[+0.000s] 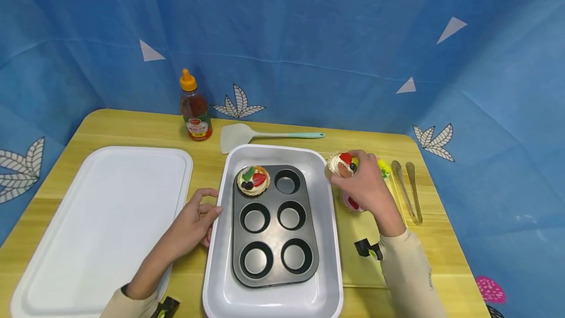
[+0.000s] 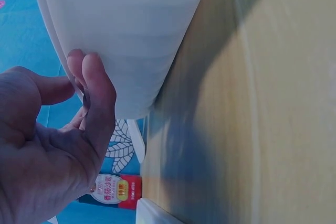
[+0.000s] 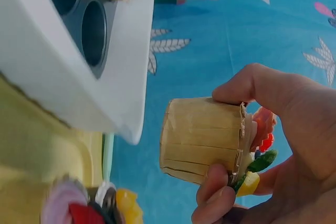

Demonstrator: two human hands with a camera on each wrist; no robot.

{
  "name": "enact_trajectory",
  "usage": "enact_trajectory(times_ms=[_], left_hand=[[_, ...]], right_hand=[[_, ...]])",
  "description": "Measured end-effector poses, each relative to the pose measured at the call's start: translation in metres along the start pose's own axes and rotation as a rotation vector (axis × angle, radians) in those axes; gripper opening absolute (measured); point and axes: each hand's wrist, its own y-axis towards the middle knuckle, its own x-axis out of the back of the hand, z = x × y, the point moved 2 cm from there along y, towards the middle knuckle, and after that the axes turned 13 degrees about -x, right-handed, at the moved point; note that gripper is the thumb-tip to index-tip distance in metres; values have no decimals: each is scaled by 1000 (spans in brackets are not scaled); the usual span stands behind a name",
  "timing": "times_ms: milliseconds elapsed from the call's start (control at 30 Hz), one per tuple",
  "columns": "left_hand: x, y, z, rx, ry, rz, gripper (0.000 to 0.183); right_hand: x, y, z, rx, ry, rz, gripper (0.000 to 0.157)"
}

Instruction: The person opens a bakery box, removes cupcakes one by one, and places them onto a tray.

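Observation:
My right hand [image 1: 364, 180] pinches a fruit-topped cupcake [image 1: 341, 165] over the right rim of a deep white tray. Its pale pleated cup [image 3: 202, 137] shows plainly in the right wrist view, tipped on its side. Thumb and fingers of my left hand [image 1: 192, 225] pinch the left rim of the deep white tray [image 1: 328, 278]; the left wrist view shows its outer wall [image 2: 131, 30]. Inside it lies a dark muffin tin [image 1: 275, 271]. Another fruit-topped cupcake [image 1: 253, 180] sits in the tin's far left cup, and the tin's other cups hold nothing.
A yellow tray [image 1: 362, 269] on the right bears a pink-cased cupcake [image 1: 351, 203] and yellow pieces, partly hidden by my arm. Metal tongs [image 1: 414, 195] lie beyond it. A shallow white tray [image 1: 106, 220] lies left; a spatula [image 1: 238, 136] and sauce bottle [image 1: 196, 114] are behind.

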Motion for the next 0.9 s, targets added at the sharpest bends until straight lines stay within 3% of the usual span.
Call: enact_trajectory(times_ms=[533, 900], left_hand=[[0, -1, 2, 7, -10, -3, 37], [0, 0, 1, 5, -3, 4, 37]], right_hand=[[34, -3, -45, -101, 13, -95, 76], [45, -1, -86, -165, -5, -162, 89]])
